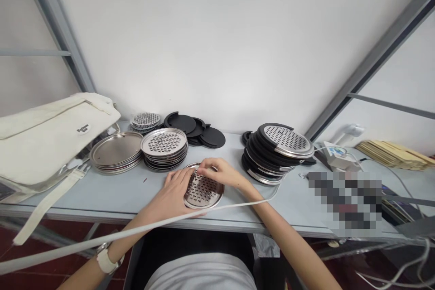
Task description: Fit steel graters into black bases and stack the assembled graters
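A round metal grater disc (204, 189) with raised-edged holes lies on the grey table in front of me. My left hand (175, 192) curves around its left rim, fingers on the top edge and thumb low at the near side. My right hand (220, 172) is over the far right part of the disc, its fingers bent in a pinch; anything between the fingertips is hidden. Just behind stands a stack of similar grater discs (165, 142), with plain round metal plates (117, 149) left of it. Grater discs in black holders (287, 140) are piled to the right.
Black round holders (212, 137) and small perforated discs (146, 119) lie by the wall. A cream bag (50, 131) is at the left. A white cable (142, 225) crosses before my forearms. Wooden pieces (394, 153) and a white box (340, 158) sit at the right.
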The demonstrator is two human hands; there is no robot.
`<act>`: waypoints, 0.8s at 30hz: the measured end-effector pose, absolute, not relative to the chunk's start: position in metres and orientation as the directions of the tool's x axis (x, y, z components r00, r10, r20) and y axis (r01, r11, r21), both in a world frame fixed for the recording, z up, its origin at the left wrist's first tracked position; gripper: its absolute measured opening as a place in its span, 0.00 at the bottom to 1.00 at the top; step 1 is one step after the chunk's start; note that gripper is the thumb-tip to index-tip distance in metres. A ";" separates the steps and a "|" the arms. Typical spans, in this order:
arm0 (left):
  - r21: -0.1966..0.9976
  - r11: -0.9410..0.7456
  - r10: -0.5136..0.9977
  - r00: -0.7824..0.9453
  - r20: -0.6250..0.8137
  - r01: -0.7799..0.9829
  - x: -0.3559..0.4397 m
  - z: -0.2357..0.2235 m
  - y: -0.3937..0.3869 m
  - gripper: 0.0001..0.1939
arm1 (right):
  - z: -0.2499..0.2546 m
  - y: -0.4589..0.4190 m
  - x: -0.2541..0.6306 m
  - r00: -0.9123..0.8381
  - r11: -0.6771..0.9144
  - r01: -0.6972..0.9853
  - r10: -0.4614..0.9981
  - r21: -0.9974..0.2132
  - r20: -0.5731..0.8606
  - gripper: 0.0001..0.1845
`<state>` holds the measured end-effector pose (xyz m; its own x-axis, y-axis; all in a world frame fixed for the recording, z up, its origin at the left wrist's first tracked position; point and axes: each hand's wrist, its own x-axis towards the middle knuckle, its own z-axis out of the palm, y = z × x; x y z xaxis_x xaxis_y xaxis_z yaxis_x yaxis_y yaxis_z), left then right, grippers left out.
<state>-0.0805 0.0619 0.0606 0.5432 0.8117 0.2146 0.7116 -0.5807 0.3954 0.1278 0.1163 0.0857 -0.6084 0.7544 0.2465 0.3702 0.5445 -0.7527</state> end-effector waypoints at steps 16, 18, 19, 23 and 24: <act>0.387 -0.590 0.807 0.535 0.249 0.709 -0.081 0.056 0.063 0.50 | 0.058 0.084 0.119 -0.405 0.547 0.598 0.837 -0.586 0.369 0.13; 0.386 -0.598 0.801 0.538 0.260 0.703 -0.081 0.053 0.064 0.50 | 0.058 0.084 0.118 -0.408 0.551 0.595 0.835 -0.585 0.370 0.13; 0.388 -0.601 0.799 0.539 0.267 0.699 -0.082 0.052 0.065 0.50 | 0.059 0.084 0.118 -0.413 0.552 0.590 0.833 -0.589 0.368 0.13; 0.397 -0.598 0.801 0.532 0.275 0.696 -0.082 0.051 0.065 0.51 | 0.060 0.083 0.118 -0.431 0.559 0.563 0.827 -0.609 0.360 0.12; 0.400 -0.594 0.804 0.529 0.272 0.698 -0.081 0.052 0.064 0.51 | 0.060 0.083 0.118 -0.430 0.558 0.555 0.827 -0.617 0.362 0.12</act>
<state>-0.0815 0.0644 0.0518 0.5291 0.8038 0.2719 0.6976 -0.5945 0.4000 0.1178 0.0835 0.0602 -0.4302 0.8270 0.3619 0.5549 0.5584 -0.6167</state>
